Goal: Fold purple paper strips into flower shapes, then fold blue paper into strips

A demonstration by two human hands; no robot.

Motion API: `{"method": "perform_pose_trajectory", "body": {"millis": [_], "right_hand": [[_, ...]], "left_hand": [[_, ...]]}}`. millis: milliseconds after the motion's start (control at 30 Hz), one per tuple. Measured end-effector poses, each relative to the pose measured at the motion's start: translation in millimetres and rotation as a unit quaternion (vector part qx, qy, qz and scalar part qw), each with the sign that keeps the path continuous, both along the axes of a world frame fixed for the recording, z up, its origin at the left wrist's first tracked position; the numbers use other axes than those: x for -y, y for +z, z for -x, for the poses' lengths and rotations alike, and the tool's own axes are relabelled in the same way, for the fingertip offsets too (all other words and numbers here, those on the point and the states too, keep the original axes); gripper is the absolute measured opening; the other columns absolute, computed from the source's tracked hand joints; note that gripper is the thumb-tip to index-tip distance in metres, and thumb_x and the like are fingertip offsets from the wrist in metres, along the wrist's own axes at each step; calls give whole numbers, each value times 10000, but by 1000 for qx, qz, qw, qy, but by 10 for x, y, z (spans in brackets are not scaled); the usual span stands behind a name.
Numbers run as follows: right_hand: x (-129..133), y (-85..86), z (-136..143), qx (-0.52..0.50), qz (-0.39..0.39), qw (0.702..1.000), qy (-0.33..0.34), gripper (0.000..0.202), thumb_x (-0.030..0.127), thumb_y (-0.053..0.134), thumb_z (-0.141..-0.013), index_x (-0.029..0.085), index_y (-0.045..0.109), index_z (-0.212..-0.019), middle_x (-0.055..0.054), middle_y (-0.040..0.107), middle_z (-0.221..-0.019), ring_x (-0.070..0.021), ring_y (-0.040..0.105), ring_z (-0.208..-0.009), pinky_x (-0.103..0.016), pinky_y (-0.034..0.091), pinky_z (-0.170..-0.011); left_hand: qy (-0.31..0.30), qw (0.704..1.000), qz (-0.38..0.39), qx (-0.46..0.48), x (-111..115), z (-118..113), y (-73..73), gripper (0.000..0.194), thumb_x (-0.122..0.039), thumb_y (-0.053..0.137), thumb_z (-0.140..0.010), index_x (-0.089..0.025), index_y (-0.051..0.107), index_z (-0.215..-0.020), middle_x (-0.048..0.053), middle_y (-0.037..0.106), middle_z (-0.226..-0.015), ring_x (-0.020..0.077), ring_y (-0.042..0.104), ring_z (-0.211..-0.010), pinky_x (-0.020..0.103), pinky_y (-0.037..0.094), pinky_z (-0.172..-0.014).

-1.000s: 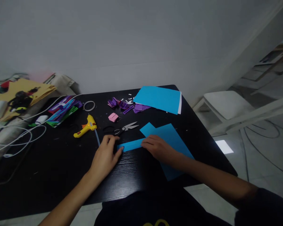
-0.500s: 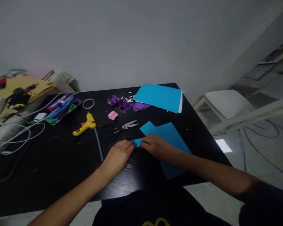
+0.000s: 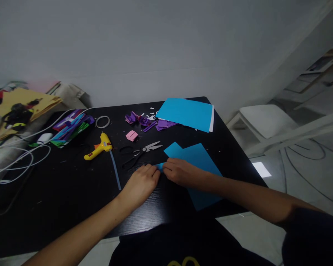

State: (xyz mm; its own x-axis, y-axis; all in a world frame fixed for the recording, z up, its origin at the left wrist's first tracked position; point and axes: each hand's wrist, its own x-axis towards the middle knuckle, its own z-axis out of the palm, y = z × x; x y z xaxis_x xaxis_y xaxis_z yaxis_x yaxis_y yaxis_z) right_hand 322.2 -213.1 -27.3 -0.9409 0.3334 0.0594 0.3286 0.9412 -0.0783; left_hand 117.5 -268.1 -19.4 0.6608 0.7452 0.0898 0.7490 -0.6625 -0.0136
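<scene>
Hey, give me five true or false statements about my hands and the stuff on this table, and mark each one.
1. The left hand and right hand are both at the blue strip. True.
2. The scissors lie on the black table. True.
3. The left hand grips the scissors. False: they lie beyond it, apart from its fingers.
4. The yellow glue gun is left of the scissors. True.
5. The pink paper piece rests on the glue gun. False: it lies to its right, apart from it.
</scene>
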Motion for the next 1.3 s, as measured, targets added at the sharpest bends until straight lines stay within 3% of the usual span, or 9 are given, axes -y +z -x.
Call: {"method": "perform_pose_trajectory", "body": {"millis": [567,800,1033,1300], "right_hand": [[46,-42,-8,-29,-18,999,-19,242,3,468,-979,115,599,-810,-86,584,-839,-200,477,-783,-328,361,-686],[74,19,-1,-8,13,999,-42,219,26,473,-972,124,604,-826,-90,588,-865,-207,488,-803,-332,386,-725],[56,-33,-31,-18,29,998,-49,188,31,502,-978,119,619,-860,-91,611,-895,-209,525,-860,-335,415,-784],[3,57,38,33,36,998,-43,194,33,509,-976,114,632,-849,-98,616,-895,-215,530,-849,-330,413,-746]], "left_hand": [[17,1000,-11,9,72,-26,-7,175,-18,520,-924,-143,640,-895,82,658,-906,246,612,-823,381,535,-734],[20,1000,-12,9,93,-26,-24,184,-13,513,-921,-137,649,-919,90,662,-921,249,615,-830,388,535,-735],[29,999,2,18,79,-12,-30,200,-6,505,-924,-128,662,-944,99,673,-943,257,626,-863,402,529,-761],[32,999,25,-15,8,-28,18,183,-16,528,-921,-140,643,-854,74,657,-863,249,620,-804,381,516,-726]]}}
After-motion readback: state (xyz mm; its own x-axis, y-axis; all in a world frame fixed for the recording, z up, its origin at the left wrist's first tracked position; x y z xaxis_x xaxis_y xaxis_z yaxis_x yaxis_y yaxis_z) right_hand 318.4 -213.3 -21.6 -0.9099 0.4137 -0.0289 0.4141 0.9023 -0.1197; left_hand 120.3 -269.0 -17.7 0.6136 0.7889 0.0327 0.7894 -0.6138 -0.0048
